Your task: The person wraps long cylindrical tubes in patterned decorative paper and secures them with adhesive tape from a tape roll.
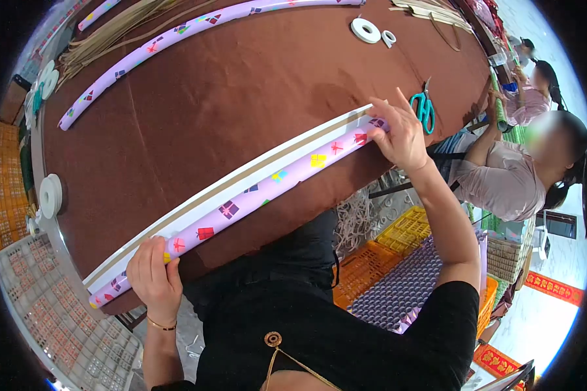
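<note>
A long roll of lilac wrapping paper (241,197) printed with small gift boxes lies slantwise along the table's near edge. Its loose edge shows a white underside (195,199) carrying a narrow tan strip (261,159). My left hand (155,277) is closed over the roll near its left end, fingers on top. At the other end my right hand (401,137) holds the roll between thumb and fingers, with one finger raised. Teal-handled scissors (424,111) rest just beyond my right hand.
Another lilac roll (153,45) curves across the brown table (241,85). White tape rolls (366,30) sit at the far side, and another (50,195) at the left edge. Tan strips (101,45) lie at upper left. Crates (365,270) stand below; co-workers (509,169) sit at right.
</note>
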Demonstrator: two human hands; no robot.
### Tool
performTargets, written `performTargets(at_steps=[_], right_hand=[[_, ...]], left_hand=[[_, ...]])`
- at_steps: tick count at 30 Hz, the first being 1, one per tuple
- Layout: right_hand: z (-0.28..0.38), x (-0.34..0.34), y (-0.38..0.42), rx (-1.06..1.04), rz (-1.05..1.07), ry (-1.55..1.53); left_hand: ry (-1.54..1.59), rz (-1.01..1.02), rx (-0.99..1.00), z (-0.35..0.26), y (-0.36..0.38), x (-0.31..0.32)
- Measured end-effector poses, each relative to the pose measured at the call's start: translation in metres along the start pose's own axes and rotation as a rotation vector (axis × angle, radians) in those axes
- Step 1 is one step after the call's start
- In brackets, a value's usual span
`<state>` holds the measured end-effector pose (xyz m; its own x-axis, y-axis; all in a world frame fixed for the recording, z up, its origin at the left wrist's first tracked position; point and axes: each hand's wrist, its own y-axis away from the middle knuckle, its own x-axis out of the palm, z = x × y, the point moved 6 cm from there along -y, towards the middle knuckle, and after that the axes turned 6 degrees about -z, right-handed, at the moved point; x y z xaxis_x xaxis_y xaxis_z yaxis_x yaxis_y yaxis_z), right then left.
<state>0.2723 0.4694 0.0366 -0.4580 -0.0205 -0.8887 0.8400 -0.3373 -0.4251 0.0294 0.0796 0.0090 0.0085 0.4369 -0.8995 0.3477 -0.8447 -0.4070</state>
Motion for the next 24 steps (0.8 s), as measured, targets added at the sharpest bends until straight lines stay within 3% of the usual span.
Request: performTargets(at_steps=[4,7,10,12,16,18,24], right_hand=[[-0.015,-0.007,0.003,0.081,-0.011,0.045],[-0.037,-0.011,0.007,0.23,0.009,0.257],[-0.014,-0.019,-0.002,0.212,-0.075,0.443],[0.015,-0.012,-0.009,0.168,-0.139,0.282],[0.055,0.015,-0.012,0.067,0.007,0.05],[0.056,0.021,-0.012,0.073,-0.023,-0.035],[0.057,0.026,-0.012,-0.011,-0.049,0.0]], left_hand=[[-0.002,-0.002,-0.002,0.0,-0.001,-0.001],[0.01,-0.015,-0.013,-0.001,-0.003,0.0],[0.032,-0.016,0.011,0.001,-0.004,0.002],[0.029,-0.058,0.009,-0.002,-0.005,-0.002],[0.08,-0.068,-0.019,-0.005,-0.013,-0.009],[0.072,-0.067,-0.042,-0.005,-0.014,-0.011],[0.114,-0.065,-0.114,-0.011,-0.02,-0.015]])
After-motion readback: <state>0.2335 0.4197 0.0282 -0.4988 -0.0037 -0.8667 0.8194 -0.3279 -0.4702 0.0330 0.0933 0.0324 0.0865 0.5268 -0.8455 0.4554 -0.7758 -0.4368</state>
